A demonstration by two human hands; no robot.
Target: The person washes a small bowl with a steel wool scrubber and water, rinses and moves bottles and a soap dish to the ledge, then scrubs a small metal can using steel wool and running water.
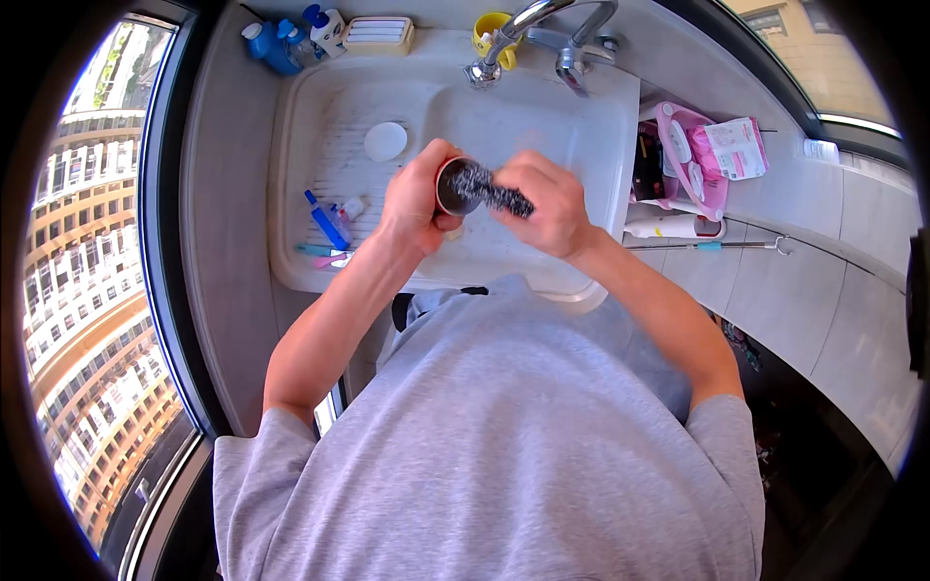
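Over the middle of the white sink (310,107), my left hand (417,198) is wrapped round a small cup (451,190) with a dark inside, its opening turned toward my right hand. My right hand (547,203) is closed on a black-and-white speckled brush or scrubber (502,197), whose far end reaches the cup's mouth. The end in the cup is partly hidden and a little blurred. A round white lid or dish (386,141) lies on the ribbed part of the sink, up and left of the cup.
The faucet (528,24) arches over the sink's back edge beside a yellow mug (492,37). Blue-topped bottles (272,48) and a soap dish (379,35) stand at the back left. Blue brushes (327,221) lie in the sink's left side. Right of it sits a pink basket (690,160).
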